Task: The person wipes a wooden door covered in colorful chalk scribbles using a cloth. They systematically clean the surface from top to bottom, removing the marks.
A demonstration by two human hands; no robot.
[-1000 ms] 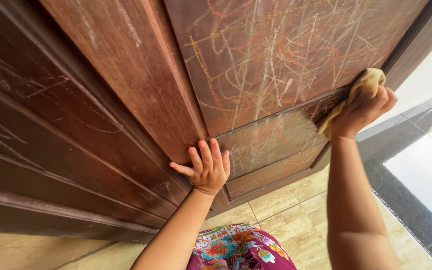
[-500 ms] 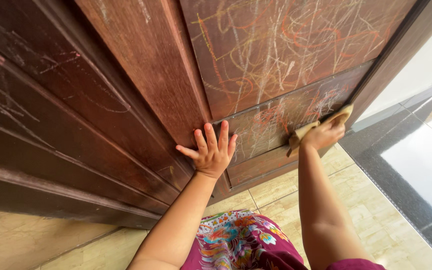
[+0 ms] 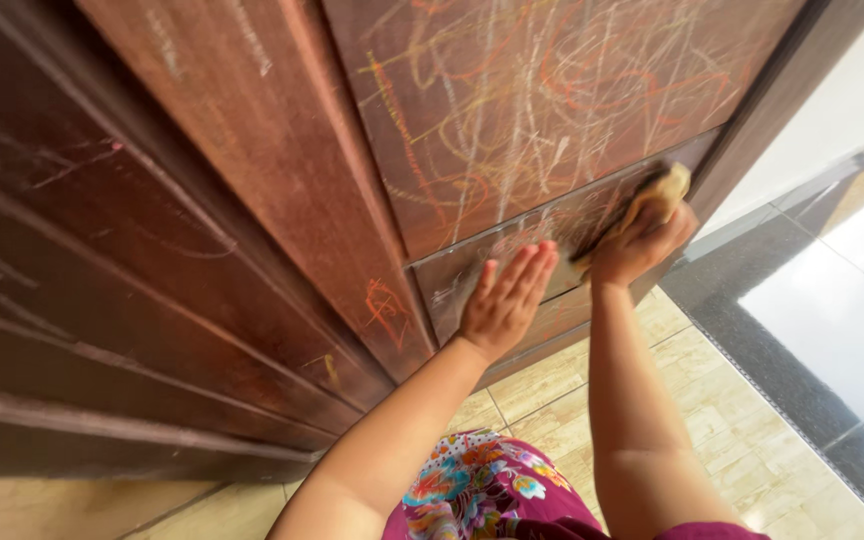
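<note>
A dark brown wooden door (image 3: pixel 252 200) fills most of the frame, its recessed panels covered in orange, yellow and white scribbles (image 3: pixel 542 90) that are thickest toward the upper right. Right of centre, the right hand (image 3: pixel 637 245) presses a tan cloth (image 3: pixel 657 190) against the lower scribbled panel — the fingers are curled closed over the cloth, which bunches up above the knuckles and touches the wood. The cloth is blurred, so its exact fold is hard to make out. Just left of it, near the middle of the frame, the left hand (image 3: pixel 502 300) lies flat on the same lower panel, fingers straight and close together, pointing up and to the right, gripping nothing. The two hands are near each other but apart. A small orange mark (image 3: pixel 384 303) sits on the door's upright rail, left of the left hand. At the bottom centre, a flowered magenta garment (image 3: pixel 482 490) shows between the forearms — beneath it lie beige floor tiles (image 3: pixel 732 420), with a dark stone strip (image 3: pixel 752 310) along the right edge.
</note>
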